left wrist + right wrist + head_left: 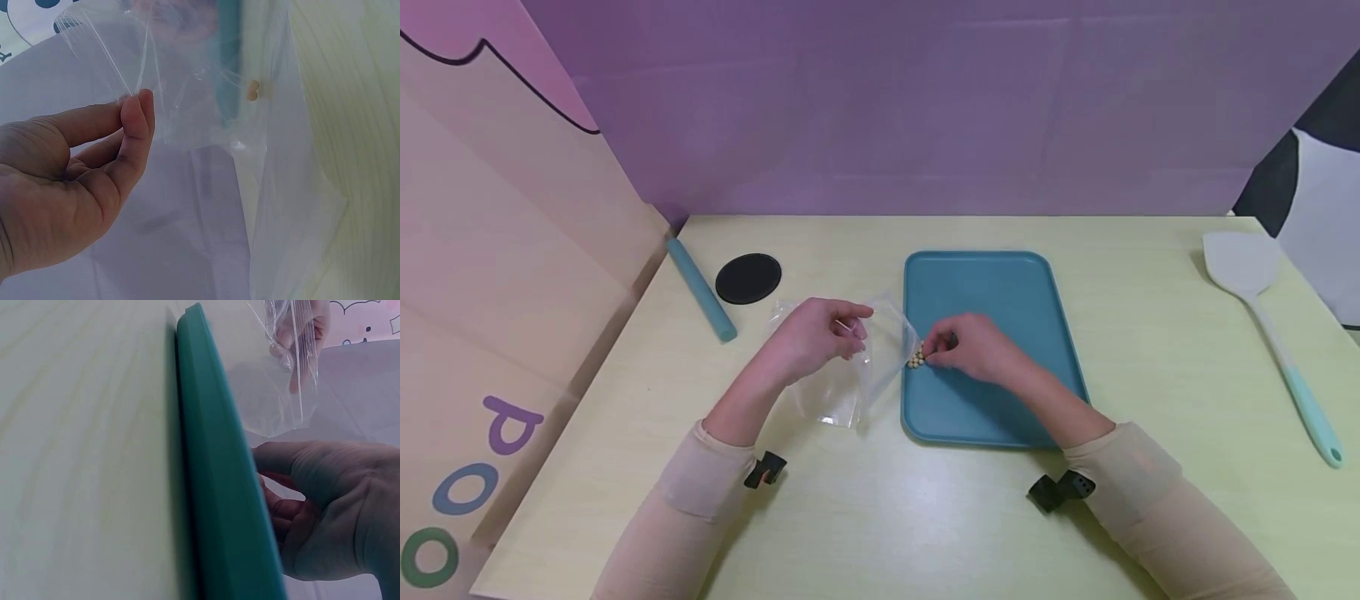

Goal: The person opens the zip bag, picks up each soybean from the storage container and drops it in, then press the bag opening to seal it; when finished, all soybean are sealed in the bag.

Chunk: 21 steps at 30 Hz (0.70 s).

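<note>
Left grip (822,335) pinches bag (833,393), purple backdrop (925,108) beyond table (880,517).

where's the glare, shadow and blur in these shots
Head view: pale sheen on the table, glints on the plastic bag, an arm's shadow on the blue tray; left wrist view: bright streaks on the bag, the tray hazy through it; right wrist view: the tray's near edge soft and looming large, the right hand in dim light.

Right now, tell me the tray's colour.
The tray is teal blue, shown best in the head view.
</note>
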Each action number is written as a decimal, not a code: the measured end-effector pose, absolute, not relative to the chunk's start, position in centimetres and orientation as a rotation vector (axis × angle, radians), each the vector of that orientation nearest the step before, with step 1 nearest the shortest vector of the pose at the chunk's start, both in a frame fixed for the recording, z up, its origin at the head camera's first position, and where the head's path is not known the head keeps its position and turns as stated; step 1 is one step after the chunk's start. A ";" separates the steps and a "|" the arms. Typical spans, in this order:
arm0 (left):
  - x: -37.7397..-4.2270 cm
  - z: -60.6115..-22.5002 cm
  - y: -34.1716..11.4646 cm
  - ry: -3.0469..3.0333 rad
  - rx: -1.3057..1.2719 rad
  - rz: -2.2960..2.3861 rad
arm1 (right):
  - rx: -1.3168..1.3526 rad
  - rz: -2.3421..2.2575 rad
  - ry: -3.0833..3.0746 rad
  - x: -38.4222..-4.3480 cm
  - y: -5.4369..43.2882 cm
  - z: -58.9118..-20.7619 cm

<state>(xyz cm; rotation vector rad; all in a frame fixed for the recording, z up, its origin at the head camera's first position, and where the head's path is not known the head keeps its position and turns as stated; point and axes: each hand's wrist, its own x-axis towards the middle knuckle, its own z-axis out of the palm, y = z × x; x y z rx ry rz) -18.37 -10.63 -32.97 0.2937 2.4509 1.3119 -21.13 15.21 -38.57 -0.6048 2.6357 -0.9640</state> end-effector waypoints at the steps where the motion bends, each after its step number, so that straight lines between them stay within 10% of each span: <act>1: -18.4 -33.0 -10.6 2.450 0.292 1.311 | -0.605 -0.963 2.636 -21.1 15.2 -38.6; 21: -18.4 -32.9 -10.9 2.476 0.293 1.288 | -0.679 -0.833 2.665 -21.0 15.0 -38.4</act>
